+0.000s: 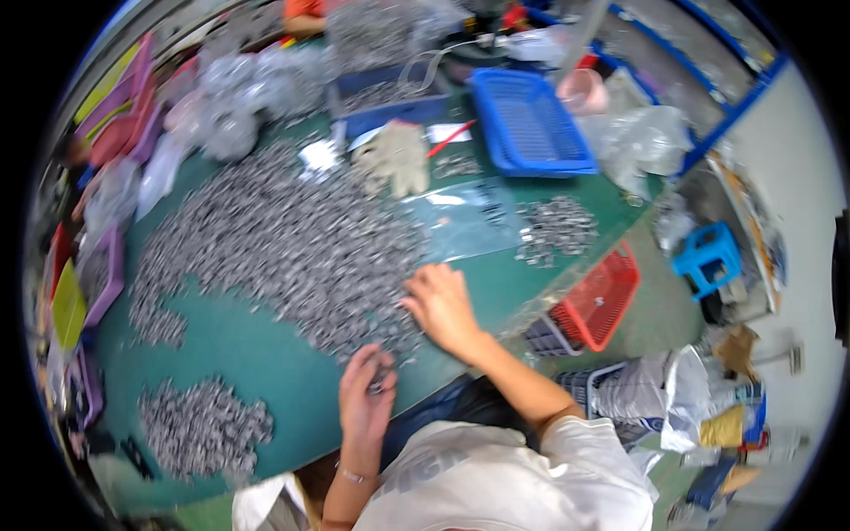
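Observation:
Small grey metal parts lie in a wide pile [292, 234] across the green table; their exact kind is too blurred to tell. My left hand [365, 398], at the pile's near edge, has its fingers curled round several of these small parts. To its right, my right hand [441, 305] reaches over the pile's right edge. Its thumb and fingers are bent and a little apart, touching or just above the parts, and nothing shows between them. A smaller heap of the same grey parts [205, 429] sits at the near left, and a lighter group of metal pieces [556, 230] is at the right.
A clear plastic bag [465, 221] and a knitted glove [394, 159] lie beyond my right hand. Farther back stand a blue basket [531, 124] and a dark blue bin [390, 93]. Red basket [602, 296] and blue stool [708, 258] are beyond the table's right edge.

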A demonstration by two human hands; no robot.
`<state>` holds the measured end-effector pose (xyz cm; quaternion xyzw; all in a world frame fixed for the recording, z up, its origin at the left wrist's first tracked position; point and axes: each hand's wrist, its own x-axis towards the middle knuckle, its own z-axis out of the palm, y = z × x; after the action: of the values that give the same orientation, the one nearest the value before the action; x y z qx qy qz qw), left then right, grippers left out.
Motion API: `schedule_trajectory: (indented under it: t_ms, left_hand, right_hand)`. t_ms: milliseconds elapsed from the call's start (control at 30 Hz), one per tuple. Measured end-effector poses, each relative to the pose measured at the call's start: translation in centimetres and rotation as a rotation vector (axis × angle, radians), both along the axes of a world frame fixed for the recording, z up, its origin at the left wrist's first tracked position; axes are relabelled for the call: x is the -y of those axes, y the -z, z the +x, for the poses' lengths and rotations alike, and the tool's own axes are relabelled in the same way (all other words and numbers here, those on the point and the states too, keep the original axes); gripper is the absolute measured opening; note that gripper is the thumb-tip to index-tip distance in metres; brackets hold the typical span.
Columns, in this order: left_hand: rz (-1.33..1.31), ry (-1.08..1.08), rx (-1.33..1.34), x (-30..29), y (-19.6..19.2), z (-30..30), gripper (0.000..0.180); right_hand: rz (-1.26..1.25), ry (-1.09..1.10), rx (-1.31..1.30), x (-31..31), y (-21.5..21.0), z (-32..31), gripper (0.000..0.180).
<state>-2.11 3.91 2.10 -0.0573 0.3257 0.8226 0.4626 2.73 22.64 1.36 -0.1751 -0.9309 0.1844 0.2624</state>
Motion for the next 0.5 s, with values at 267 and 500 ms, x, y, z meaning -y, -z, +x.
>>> schedule_trajectory:
  t_ms: [267,500]
  left_hand:
    - [-0.105,-0.015,-0.142,0.9,0.0,0.3,0.026]
    - [0.033,0.017,0.167,1.1,1.0,0.1,0.021]
  right_hand:
    - [-0.06,-0.018,-0.075,1.4,-0.5,-0.6,0.02]
    - [0.037,0.048,0.043,1.8,-0.6,-1.4,0.021]
